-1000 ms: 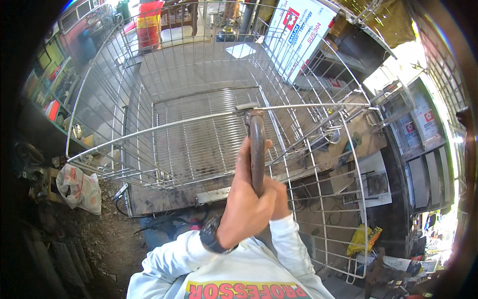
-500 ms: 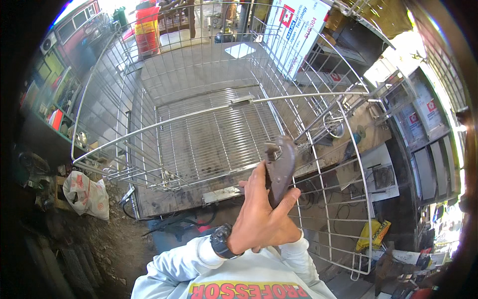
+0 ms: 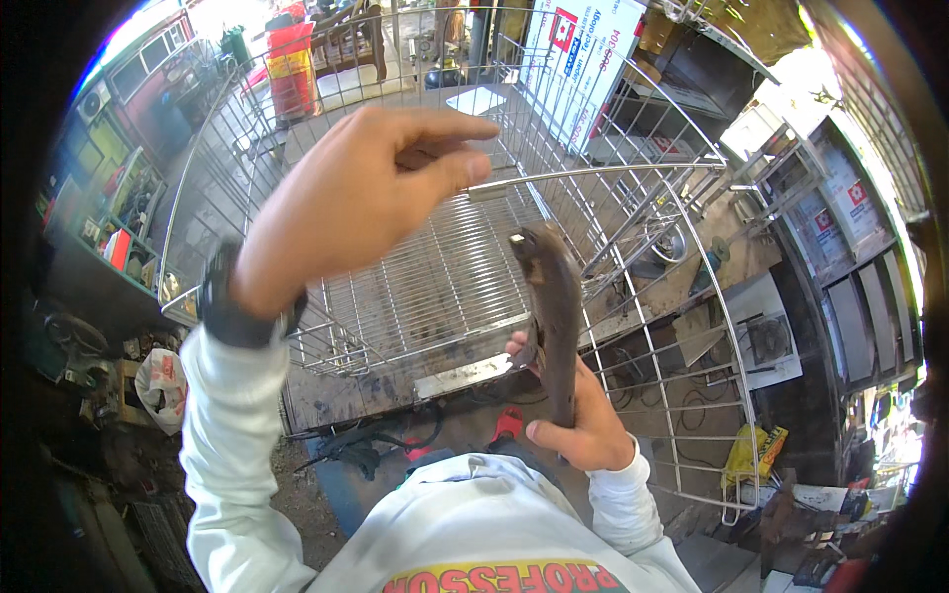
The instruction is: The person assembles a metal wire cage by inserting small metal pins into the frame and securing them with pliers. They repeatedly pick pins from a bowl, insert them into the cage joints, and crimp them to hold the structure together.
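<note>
Brown tool: the brown tool (image 3: 557, 321) is sitting in the right hand (image 3: 590, 423), in front of the person's tummy.
Tool's long way: it is pointing away from the person, its head leaning a little left, nearly crossways to the top rod (image 3: 618, 170).
Right hand: it is gripping the tool's lower end.
Left hand: the left hand (image 3: 346, 198) is hanging up and left of the tool, thumb and pointing finger apart, nothing showing between.
Nearer to the rod: the left hand; touching, one cannot tell.
Wire cage: the wire cage (image 3: 450, 262) is standing beyond the tool.
</note>
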A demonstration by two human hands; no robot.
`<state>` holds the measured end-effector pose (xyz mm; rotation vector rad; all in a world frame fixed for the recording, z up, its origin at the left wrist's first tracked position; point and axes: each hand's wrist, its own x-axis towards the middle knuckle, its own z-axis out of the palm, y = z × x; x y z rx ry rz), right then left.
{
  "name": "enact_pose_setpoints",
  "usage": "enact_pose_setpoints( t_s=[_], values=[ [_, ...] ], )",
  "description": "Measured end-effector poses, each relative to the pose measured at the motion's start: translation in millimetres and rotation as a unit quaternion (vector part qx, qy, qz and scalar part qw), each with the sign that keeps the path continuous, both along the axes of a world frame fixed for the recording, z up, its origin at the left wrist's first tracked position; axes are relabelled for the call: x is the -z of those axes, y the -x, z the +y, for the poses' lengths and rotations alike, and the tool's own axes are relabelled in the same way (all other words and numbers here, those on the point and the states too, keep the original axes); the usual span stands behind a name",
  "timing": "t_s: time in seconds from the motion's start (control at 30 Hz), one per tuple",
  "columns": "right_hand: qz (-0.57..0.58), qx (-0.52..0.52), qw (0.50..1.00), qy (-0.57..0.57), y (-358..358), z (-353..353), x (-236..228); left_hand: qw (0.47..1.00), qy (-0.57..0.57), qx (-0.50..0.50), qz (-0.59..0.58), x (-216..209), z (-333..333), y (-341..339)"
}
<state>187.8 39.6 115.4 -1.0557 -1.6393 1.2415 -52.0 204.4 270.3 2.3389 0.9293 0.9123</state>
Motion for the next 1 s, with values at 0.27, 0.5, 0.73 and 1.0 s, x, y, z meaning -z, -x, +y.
enact_pose_setpoints(
  t_s=[0.27, 0.5, 0.73, 1.0],
  values=[
    [-0.004, 0.029, 0.999, 0.035, 19, 7, -28, 0.981, 0.169, 0.093, -0.005, 2, 34, 9],
    [0.024, 0.047, 0.997, 0.053, 14, 4, -23, 0.989, 0.09, 0.107, 0.057, 5, 31, 3],
    [-0.003, 0.043, 0.999, 0.029, 13, 6, -31, 0.972, 0.183, 0.146, 0.008, -3, 30, 5],
    [0.004, 0.042, 0.998, 0.052, 21, 13, -28, 0.965, 0.234, 0.12, -0.013, -6, 31, 8]
  ],
)
